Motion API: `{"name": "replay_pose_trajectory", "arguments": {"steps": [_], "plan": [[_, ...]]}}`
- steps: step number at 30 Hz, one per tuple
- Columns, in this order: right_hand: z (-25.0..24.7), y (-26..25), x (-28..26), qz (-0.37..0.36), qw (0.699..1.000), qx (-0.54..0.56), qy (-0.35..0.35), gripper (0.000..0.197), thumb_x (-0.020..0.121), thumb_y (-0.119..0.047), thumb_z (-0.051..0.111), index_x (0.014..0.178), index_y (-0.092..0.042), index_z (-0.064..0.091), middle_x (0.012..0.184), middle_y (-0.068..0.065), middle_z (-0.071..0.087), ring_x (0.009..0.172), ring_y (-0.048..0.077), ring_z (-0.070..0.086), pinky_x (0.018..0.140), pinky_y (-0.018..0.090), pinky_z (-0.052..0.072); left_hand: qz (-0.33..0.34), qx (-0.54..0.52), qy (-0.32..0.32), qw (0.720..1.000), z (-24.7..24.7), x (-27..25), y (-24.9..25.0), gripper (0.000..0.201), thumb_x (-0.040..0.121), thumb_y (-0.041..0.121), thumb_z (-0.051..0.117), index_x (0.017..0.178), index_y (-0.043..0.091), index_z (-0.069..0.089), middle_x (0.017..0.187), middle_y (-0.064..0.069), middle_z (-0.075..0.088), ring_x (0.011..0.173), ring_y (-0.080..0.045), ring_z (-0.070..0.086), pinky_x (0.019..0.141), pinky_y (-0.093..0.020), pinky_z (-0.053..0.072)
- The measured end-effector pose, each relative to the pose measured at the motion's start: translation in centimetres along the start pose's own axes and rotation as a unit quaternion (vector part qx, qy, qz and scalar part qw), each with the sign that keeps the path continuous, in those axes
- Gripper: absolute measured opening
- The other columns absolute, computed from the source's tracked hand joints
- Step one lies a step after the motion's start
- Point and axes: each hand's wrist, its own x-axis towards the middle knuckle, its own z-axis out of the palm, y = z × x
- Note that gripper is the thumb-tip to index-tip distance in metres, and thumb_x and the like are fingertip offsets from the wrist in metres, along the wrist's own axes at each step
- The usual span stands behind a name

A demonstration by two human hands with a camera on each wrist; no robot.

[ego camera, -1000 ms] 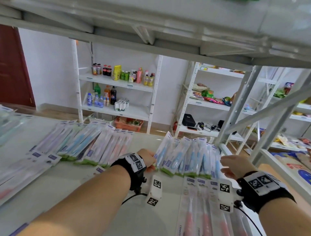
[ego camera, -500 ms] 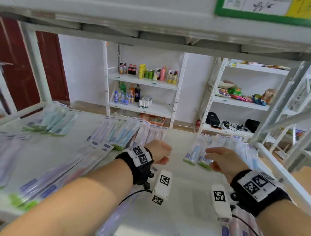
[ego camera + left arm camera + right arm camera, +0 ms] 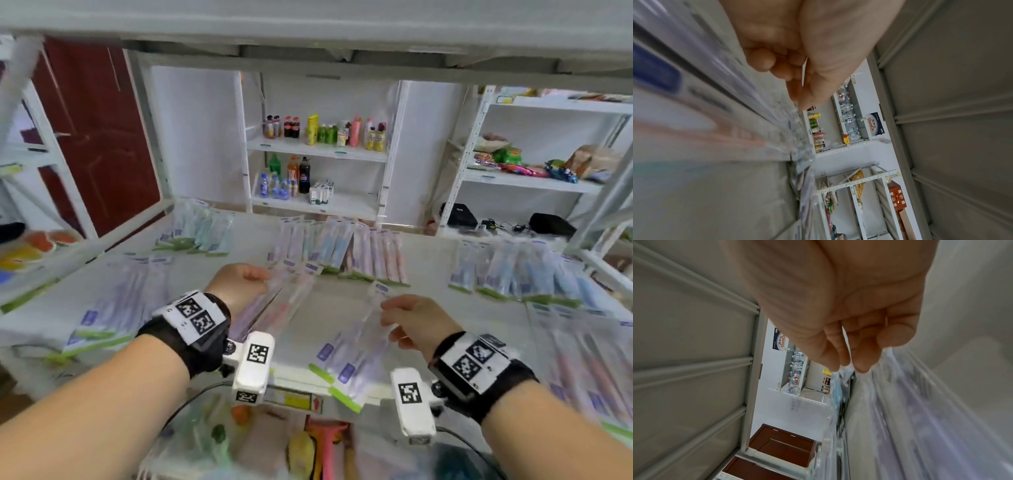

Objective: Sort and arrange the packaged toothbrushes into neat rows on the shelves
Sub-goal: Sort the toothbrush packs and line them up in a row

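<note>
Packaged toothbrushes lie in groups on the white shelf (image 3: 346, 301): blue ones at the back left (image 3: 195, 233), blue and pink ones at the back middle (image 3: 329, 246), more at the right (image 3: 513, 270). My left hand (image 3: 253, 277) pinches the top of a pink toothbrush pack (image 3: 284, 305) that slants toward the front edge; the left wrist view shows a thin pack edge between thumb and fingers of the left hand (image 3: 793, 69). My right hand (image 3: 394, 318) grips a clear pack with purple labels (image 3: 356, 346) at the front middle, and in the right wrist view its edge runs between the curled fingers of the right hand (image 3: 849, 345).
The upper shelf (image 3: 308, 20) hangs low overhead. More packs lie at the front left (image 3: 113, 308) and front right (image 3: 589, 359). A lower shelf with mixed goods (image 3: 308, 445) shows below the front edge. Behind stand a drinks rack (image 3: 318, 150) and a red door (image 3: 99, 137).
Both hands left the blue packs at the right and moved left to the front middle. Each hand now holds a pack; half a second ago they held none.
</note>
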Motion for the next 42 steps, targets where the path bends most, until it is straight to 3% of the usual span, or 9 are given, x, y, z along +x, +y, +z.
{"name": "replay_pose_trajectory", "arguments": {"steps": [2,6,9,14,18,23,28,33,42], "plan": [[1.6,0.3,-0.7,0.001,1.000,-0.003,0.011,0.014,0.083,0.000,0.059,0.083,-0.014,0.062,0.067,0.008,0.061,0.041,0.015,0.050,0.044,0.020,0.036,-0.006,0.018,-0.005,1.000,-1.0,-0.7,-1.4,0.020,0.082,-0.001,0.060,0.098,0.007,0.069,0.082,-0.006,0.064,0.069,-0.013,0.053,0.066,-0.018,0.040],[3.3,1.4,-1.7,-0.003,0.997,-0.046,0.062,0.009,0.083,-0.003,0.063,0.090,-0.008,0.064,0.063,0.007,0.060,0.046,0.018,0.050,0.049,0.025,0.041,-0.001,0.023,-0.032,0.999,-1.3,-2.0,-2.7,0.016,0.082,0.001,0.061,0.091,0.012,0.067,0.060,0.000,0.057,0.031,-0.003,0.044,0.036,-0.010,0.036],[3.4,2.2,-2.3,0.006,0.990,-0.095,0.100,0.017,0.080,-0.010,0.068,0.096,-0.008,0.063,0.065,0.005,0.059,0.047,0.017,0.050,0.046,0.022,0.037,-0.010,-0.056,-0.062,0.996,-0.5,-2.9,-2.7,0.017,0.082,-0.005,0.057,0.094,0.004,0.066,0.058,-0.009,0.057,0.037,-0.015,0.046,0.039,-0.016,0.037],[3.9,2.4,-3.4,0.026,0.973,-0.218,0.069,0.049,0.068,-0.041,0.079,0.100,-0.019,0.048,0.089,0.000,0.057,0.080,0.018,0.058,0.061,0.026,0.042,0.002,-0.035,-0.150,0.988,1.8,-4.3,-1.6,0.022,0.082,0.000,0.058,0.091,0.019,0.064,0.052,-0.003,0.059,0.034,-0.015,0.044,0.033,-0.017,0.034],[4.1,2.3,-3.8,0.022,0.959,-0.276,0.062,0.062,0.064,-0.037,0.082,0.106,-0.018,0.040,0.081,-0.008,0.046,0.075,0.012,0.050,0.053,0.021,0.036,0.039,-0.007,-0.183,0.982,4.1,-5.4,-0.4,0.029,0.082,0.001,0.059,0.108,0.012,0.064,0.074,-0.007,0.066,0.057,-0.021,0.057,0.052,-0.027,0.048],[1.5,2.3,-4.5,0.068,0.943,-0.317,0.078,0.053,0.068,-0.028,0.079,0.103,-0.015,0.043,0.094,0.001,0.052,0.086,0.020,0.050,0.070,0.028,0.040,0.076,0.093,-0.202,0.972,6.4,-5.5,0.7,0.041,0.080,0.012,0.067,0.121,0.009,0.061,0.118,-0.007,0.065,0.106,-0.021,0.062,0.093,-0.026,0.048],[-2.6,2.7,-5.7,0.118,0.911,-0.378,0.115,0.033,0.079,-0.022,0.069,0.105,-0.006,0.058,0.108,0.011,0.061,0.098,0.026,0.058,0.072,0.024,0.043,0.079,0.247,-0.209,0.943,8.6,-6.1,1.8,0.045,0.075,0.030,0.073,0.113,0.012,0.059,0.112,-0.006,0.061,0.101,-0.023,0.059,0.089,-0.029,0.047],[-4.9,4.2,-6.2,0.108,0.916,-0.375,0.097,0.041,0.067,-0.040,0.078,0.083,-0.011,0.054,0.085,0.003,0.058,0.080,0.020,0.057,0.058,0.025,0.041,0.075,0.350,-0.197,0.913,10.0,-6.6,2.8,0.049,0.071,0.028,0.072,0.113,0.007,0.057,0.111,-0.009,0.062,0.100,-0.026,0.060,0.084,-0.032,0.051],[-5.8,5.4,-5.5,0.092,0.921,-0.369,0.084,0.039,0.055,-0.046,0.079,0.060,-0.014,0.057,0.052,-0.004,0.054,0.050,0.009,0.053,0.042,0.021,0.035,0.014,0.299,-0.175,0.938,10.5,-6.8,2.2,0.041,0.065,0.034,0.076,0.093,0.014,0.052,0.097,-0.003,0.061,0.090,-0.022,0.061,0.079,-0.030,0.050]]}}
